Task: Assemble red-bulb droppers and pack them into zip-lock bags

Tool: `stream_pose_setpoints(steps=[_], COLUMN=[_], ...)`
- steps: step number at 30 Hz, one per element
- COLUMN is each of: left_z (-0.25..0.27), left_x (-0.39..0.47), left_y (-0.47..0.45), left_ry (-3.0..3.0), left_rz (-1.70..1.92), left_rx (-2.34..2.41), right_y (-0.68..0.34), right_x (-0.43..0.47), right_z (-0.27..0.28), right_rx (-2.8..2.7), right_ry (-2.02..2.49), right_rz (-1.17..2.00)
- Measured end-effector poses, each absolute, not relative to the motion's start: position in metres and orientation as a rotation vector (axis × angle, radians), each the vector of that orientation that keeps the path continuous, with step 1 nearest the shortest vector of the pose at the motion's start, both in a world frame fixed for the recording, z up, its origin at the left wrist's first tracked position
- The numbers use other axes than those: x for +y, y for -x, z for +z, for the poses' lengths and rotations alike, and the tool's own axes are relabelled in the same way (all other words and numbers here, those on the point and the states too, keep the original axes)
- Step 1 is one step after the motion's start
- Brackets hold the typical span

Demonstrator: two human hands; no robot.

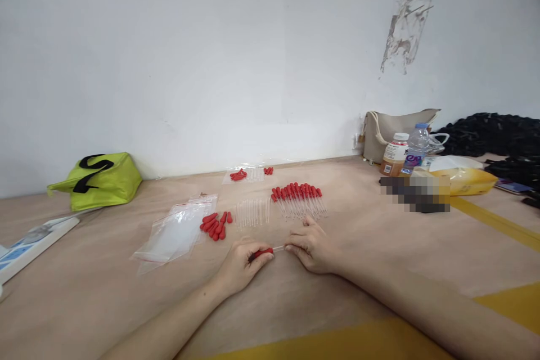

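Note:
Between thumb and fingers, my left hand (242, 263) grips a red rubber dropper bulb (262, 253). My right hand (314, 248) pinches a thin clear glass dropper tube (279, 248), whose left end meets the bulb; how deep it sits inside is hidden. Just beyond my left hand lies a pile of loose red bulbs (216, 226). A row of bare clear tubes (252, 212) is laid out to the right of that pile. Past my right hand, several droppers with red bulbs on top (297, 197) lie side by side.
Clear zip bags (177, 230) lie left of the loose bulbs. Near the wall is another bag with red bulbs (238, 175) and tubes. A lime-green bag (103, 180) stands at left. Bottles (395, 154), a beige bag (373, 138) and a yellow tissue pack (468, 177) are at right.

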State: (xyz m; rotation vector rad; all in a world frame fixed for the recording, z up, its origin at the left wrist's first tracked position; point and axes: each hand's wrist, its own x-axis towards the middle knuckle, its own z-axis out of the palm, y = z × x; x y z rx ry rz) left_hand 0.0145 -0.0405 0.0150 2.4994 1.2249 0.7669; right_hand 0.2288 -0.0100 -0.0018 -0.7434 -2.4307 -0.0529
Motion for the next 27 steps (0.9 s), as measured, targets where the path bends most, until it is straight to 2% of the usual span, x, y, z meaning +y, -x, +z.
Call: stream_pose_setpoints(steps=[14,22,25,27], left_z=[0.008,0.010,0.010,0.011], left_x=[-0.036,-0.028,-0.030,-0.030], left_y=[-0.014,-0.004,0.003,0.006], left_ry=[-2.598,-2.583,-2.557,-2.567], left_rz=[0.825,0.955,0.898,0.760], left_rx=[1.108,1.092,1.174,1.174], right_y=[-0.216,-0.227,-0.240,-0.251], right_x=[-0.016,-0.022,-0.012,0.002], right_z=[-0.004,0.018,0.015,0.009], right_rx=[-2.469,-2.514,-2.341,-2.110], right_ry=[0.794,0.879,1.065,1.255], right_rz=[-0.067,-0.238,-0.129,0.060])
